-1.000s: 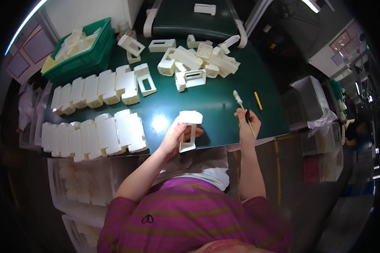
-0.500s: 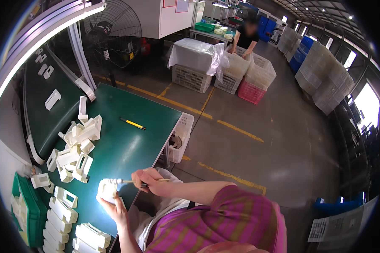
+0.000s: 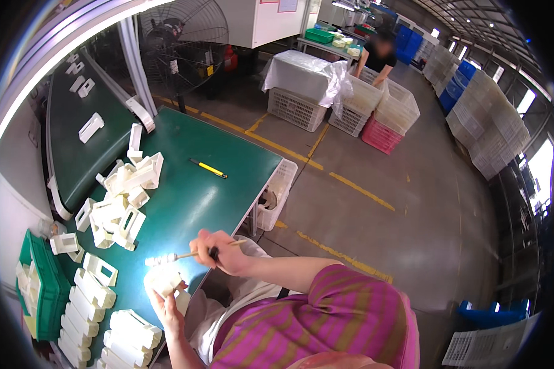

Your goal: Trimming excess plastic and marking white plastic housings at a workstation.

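At the near edge of the green worktable (image 3: 240, 178), my left hand (image 3: 171, 315) is closed around a white, box-shaped plastic part (image 3: 165, 280), which glare washes out. My right hand (image 3: 223, 253) grips a thin stick-handled tool (image 3: 185, 254) with a bulky whitish head. That head lies just beyond the part, seemingly apart from it. Something small and black (image 3: 213, 253) shows at the right fingers; its kind is unclear. More white plastic parts (image 3: 124, 184) lie in a loose heap farther up the table, and others (image 3: 80, 313) stand in neat rows left of my left hand.
A yellow-and-black pen-like tool (image 3: 209, 168) lies on the table. Beside it runs a conveyor belt (image 3: 98, 147) carrying several white parts. A green bin (image 3: 54, 301) stands at the left, a white crate (image 3: 284, 190) beyond the table's right edge. Farther off, a person (image 3: 378, 58) leans over stacked crates.
The tool's head has come away from the white part, and my right hand has risen slightly. My left hand has turned the part. The whole view has shifted a little.
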Tool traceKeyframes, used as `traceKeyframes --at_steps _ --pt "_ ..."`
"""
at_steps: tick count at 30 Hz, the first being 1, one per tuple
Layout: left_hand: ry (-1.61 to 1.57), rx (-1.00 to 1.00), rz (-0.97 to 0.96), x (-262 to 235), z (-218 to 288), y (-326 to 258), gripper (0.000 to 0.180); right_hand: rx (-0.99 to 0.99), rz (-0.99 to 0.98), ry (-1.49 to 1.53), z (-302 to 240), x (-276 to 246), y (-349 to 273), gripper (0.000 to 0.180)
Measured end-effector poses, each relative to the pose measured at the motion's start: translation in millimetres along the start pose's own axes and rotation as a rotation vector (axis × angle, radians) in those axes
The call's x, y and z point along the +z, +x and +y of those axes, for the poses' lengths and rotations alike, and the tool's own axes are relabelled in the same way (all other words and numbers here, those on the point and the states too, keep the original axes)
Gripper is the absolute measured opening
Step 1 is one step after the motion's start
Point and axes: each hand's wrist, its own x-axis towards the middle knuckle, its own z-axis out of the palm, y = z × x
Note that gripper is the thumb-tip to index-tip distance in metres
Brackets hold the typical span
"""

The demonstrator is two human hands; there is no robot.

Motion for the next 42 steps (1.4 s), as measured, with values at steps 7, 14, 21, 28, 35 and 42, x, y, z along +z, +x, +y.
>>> traceKeyframes --at_steps 7,14,21,28,35,42 --pt "0.16 0.007 0.102 -7 -10 -9 0.026 0.339 -0.027 0.297 -12 0 5 0.048" --pt "0.769 0.285 -0.201 -10 16 0 0.048 0.011 0.04 -0.331 -9 -7 19 0.058" --pt "0.768 -0.104 -0.305 -25 48 5 0.043 -0.064 -0.319 -0.45 1 21 30 0.047" --pt "0.7 -0.174 -0.442 -50 80 38 0.052 -0.085 -0.249 -0.909 -9 25 24 0.056" --pt "2.018 0.125 -0.201 -130 35 92 0.021 -0.223 -0.141 -1.377 23 4 26 0.063" --pt "2.049 0.21 -0.421 -139 33 107 0.011 -0.269 -0.246 -1.421 18 5 29 0.059"
